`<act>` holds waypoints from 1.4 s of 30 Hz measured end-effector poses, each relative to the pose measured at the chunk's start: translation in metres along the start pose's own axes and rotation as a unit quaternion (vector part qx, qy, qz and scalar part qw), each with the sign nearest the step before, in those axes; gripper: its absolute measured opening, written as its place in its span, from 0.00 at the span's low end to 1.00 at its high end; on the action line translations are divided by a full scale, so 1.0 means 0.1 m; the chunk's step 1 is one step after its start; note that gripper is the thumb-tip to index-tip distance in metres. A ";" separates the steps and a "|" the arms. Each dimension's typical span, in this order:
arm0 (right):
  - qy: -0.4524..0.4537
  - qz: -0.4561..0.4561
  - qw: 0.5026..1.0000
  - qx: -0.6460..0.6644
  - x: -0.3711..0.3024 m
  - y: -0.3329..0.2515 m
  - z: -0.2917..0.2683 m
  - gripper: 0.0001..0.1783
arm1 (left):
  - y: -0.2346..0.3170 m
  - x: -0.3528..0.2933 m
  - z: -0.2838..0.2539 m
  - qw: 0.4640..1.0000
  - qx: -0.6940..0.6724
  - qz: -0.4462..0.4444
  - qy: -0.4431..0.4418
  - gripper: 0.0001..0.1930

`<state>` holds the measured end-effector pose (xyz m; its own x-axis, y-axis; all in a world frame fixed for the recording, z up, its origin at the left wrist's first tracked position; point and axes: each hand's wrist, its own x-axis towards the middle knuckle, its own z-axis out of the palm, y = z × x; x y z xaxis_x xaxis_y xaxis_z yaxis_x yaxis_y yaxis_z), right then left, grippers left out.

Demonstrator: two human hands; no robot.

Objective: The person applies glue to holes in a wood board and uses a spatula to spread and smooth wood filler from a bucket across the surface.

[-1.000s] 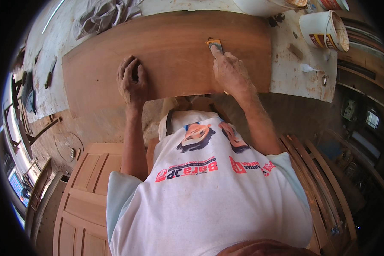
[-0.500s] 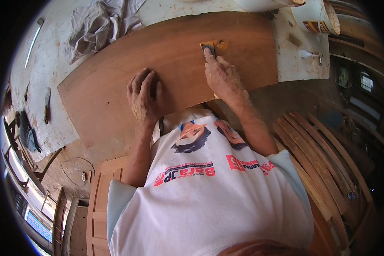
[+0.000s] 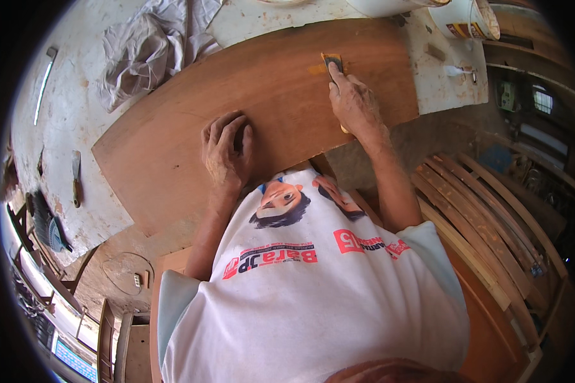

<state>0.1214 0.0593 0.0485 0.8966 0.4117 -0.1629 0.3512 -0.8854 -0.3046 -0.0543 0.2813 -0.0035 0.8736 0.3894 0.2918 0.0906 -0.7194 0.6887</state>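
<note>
A curved brown wooden panel (image 3: pixel 281 83) lies across the pale worktable. My right hand (image 3: pixel 356 107) is closed on a putty knife (image 3: pixel 334 62), index finger pressed along its dark blade. Orange-yellow putty sits on the blade's tip, and a smear of putty (image 3: pixel 316 69) marks the panel just left of it. The knife's handle is mostly hidden under my palm. My left hand (image 3: pixel 225 148) rests on the panel nearer to me, fingers curled. A dark patch shows between its thumb and fingers; whether it is an object or shadow is unclear.
A crumpled grey cloth (image 3: pixel 144 54) lies at the far left of the worktable (image 3: pixel 67 118). Another scraper (image 3: pixel 76 179) lies left of the panel. White buckets (image 3: pixel 469 22) stand at the back right, near a small white tube (image 3: pixel 459 71). Long wooden strips (image 3: pixel 473 233) lean at right.
My right hand has moved right and slightly away from me with the putty knife, whose blade now sits right of the smear. My left hand appears slightly further right, as the whole view shifts.
</note>
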 end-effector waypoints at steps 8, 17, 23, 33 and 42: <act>0.015 0.027 0.999 0.025 0.00 -0.02 0.01 0.25 | -0.03 0.05 -0.03 1.000 -0.022 0.010 -0.009 0.11; -0.068 0.043 0.996 0.033 0.09 -0.21 -0.23 0.25 | -0.09 0.12 -0.03 0.998 -0.045 0.020 -0.028 0.08; -0.004 0.041 0.998 0.050 -0.13 0.06 -0.14 0.25 | -0.05 0.11 -0.02 0.998 -0.062 0.003 -0.022 0.08; 0.018 0.019 0.998 0.049 -0.14 0.13 0.01 0.25 | -0.06 0.13 -0.04 0.998 -0.052 0.005 -0.021 0.09; -0.066 0.047 0.996 0.028 -0.20 0.05 -0.20 0.26 | -0.05 0.12 -0.01 0.999 -0.050 0.006 -0.013 0.08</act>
<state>0.1110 0.0424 0.0692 0.8799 0.3561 -0.3148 0.2490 -0.9095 -0.3328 -0.0448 0.2905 -0.0028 0.8865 0.3657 0.2836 0.0332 -0.6615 0.7492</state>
